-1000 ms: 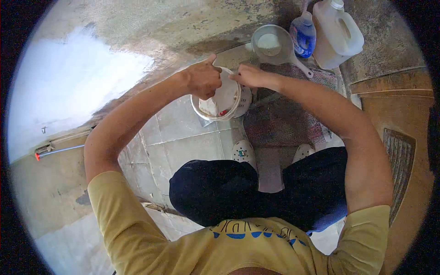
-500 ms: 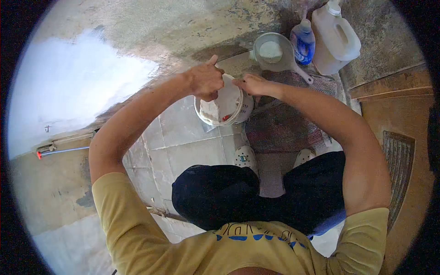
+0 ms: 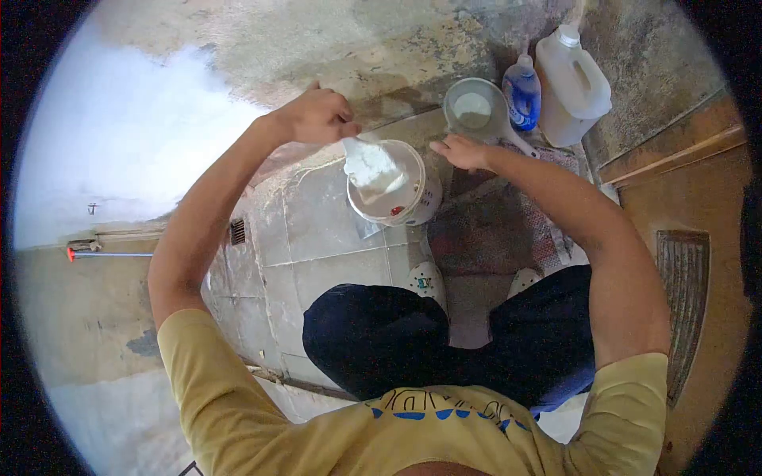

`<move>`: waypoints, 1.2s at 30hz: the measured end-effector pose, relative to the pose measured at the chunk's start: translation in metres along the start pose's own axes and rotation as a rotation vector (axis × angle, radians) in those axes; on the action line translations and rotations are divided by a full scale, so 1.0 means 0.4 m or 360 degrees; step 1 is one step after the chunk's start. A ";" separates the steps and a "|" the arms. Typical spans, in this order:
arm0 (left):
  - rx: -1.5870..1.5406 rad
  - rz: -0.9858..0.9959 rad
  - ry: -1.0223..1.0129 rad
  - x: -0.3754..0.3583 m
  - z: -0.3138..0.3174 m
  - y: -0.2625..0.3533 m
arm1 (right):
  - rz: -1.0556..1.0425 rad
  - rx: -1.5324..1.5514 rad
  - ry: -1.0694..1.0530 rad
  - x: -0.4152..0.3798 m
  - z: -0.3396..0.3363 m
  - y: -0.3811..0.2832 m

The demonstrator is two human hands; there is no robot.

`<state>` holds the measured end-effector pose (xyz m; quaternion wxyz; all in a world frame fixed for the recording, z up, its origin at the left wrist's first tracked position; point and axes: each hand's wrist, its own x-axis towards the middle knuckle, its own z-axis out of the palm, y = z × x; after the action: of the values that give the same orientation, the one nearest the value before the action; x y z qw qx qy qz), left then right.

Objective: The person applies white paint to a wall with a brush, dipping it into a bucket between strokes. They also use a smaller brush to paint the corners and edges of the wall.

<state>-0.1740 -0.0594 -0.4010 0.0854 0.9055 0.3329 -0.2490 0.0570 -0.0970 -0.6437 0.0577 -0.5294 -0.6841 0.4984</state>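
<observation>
In my left hand [image 3: 321,117] is the handle of a flat, wide paintbrush [image 3: 371,168], its bristles thick with white. The brush hangs tilted over the mouth of a white bucket [image 3: 432,198], overlapping its rim from this view. A small red spot [image 3: 396,211] shows inside the bucket, too small to name. My right hand [image 3: 464,152] is in the air just right of the rim, apart from it and holding nothing, fingers loosely stretched. Beyond that hand sits a pale dipper [image 3: 474,119] with something white in it.
A blue bottle [image 3: 522,95] and a cloudy plastic jug [image 3: 571,91] stand by the wall. A worn mat [image 3: 484,230] lies over the tiles [image 3: 317,246]. At left the wall carries a white patch [image 3: 151,119]. A wooden door [image 3: 690,198] is at right.
My left hand has moved up and left, lifting the white-loaded brush out of the bucket. My right hand has let go of the rim and shifted right.
</observation>
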 end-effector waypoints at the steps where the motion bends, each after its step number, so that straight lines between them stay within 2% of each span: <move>1: -0.0065 -0.0095 0.0043 -0.015 -0.007 -0.014 | -0.0102 -0.0145 0.0041 0.000 -0.007 0.002; 2: -0.0051 -0.0108 0.0065 -0.029 -0.017 -0.030 | -0.0119 -0.0162 0.0057 -0.006 -0.019 0.009; 4: -0.0519 -0.0355 -0.0015 -0.063 -0.042 -0.054 | -0.0012 -0.0108 0.0031 -0.061 -0.040 -0.010; 5: -0.0503 -0.0372 0.0020 -0.086 -0.043 -0.058 | -0.0037 -0.0134 0.0054 -0.080 -0.046 -0.021; 7: -0.1174 -0.0174 0.0496 -0.136 -0.037 -0.067 | 0.0054 -0.0044 -0.0009 -0.081 -0.054 -0.015; 8: -0.1231 -0.0079 0.0421 -0.151 -0.040 -0.096 | -0.0114 -0.0257 0.0081 0.007 -0.016 0.081; 9: -0.1152 -0.0016 0.0487 -0.167 -0.051 -0.089 | -0.0279 -0.0474 0.0177 0.088 0.008 0.155; 10: -0.1071 0.0046 0.0552 -0.185 -0.060 -0.067 | -0.0344 -0.0382 0.0091 0.039 -0.017 0.118; 11: -0.1064 0.0078 0.0530 -0.200 -0.073 -0.047 | -0.0332 -0.0489 0.0000 0.060 -0.020 0.136; 13: -0.1144 0.0067 0.0496 -0.217 -0.099 0.003 | -0.0596 -0.0559 0.0303 0.029 -0.002 0.136; 15: -0.1257 0.0060 0.0595 -0.215 -0.131 0.057 | -0.0664 -0.0473 0.0260 0.038 0.002 0.147; 17: -0.1016 0.0042 0.0739 -0.215 -0.189 0.087 | -0.0337 -0.0592 -0.0115 -0.013 -0.045 0.064; 18: -0.0821 0.0019 0.0817 -0.219 -0.215 0.102 | -0.0368 -0.0621 -0.0090 -0.016 -0.049 0.056; 20: -0.0923 -0.0021 0.0872 -0.225 -0.264 0.121 | -0.0610 -0.0504 0.0158 -0.014 -0.032 0.070; 22: -0.0613 -0.0017 0.1199 -0.218 -0.309 0.098 | -0.0638 -0.0527 0.0197 -0.011 -0.028 0.066; 23: -0.0733 0.0063 0.1348 -0.221 -0.332 0.098 | -0.0641 -0.0529 0.0220 -0.009 -0.028 0.064; 26: -0.0508 -0.0101 0.1500 -0.265 -0.449 0.096 | -0.0717 -0.0755 0.0181 0.018 -0.021 0.072; 31: -0.0200 -0.0245 0.1683 -0.339 -0.635 0.034 | -0.0876 -0.0636 0.0197 0.051 -0.006 0.057; 33: -0.0013 -0.0368 0.1897 -0.367 -0.698 0.023 | -0.0681 -0.0828 0.0145 0.031 -0.009 0.020; 34: -0.0008 -0.0367 0.1897 -0.379 -0.727 0.026 | -0.0684 -0.0827 0.0148 0.001 -0.016 -0.020; 36: 0.0247 -0.0529 0.2030 -0.400 -0.777 0.034 | -0.0380 -0.0964 -0.0015 -0.058 -0.030 -0.089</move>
<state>-0.1474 -0.0601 -0.0523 -0.2334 0.8156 0.4345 0.3026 0.0505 -0.1055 -0.6007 -0.0475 -0.4362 -0.8588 0.2643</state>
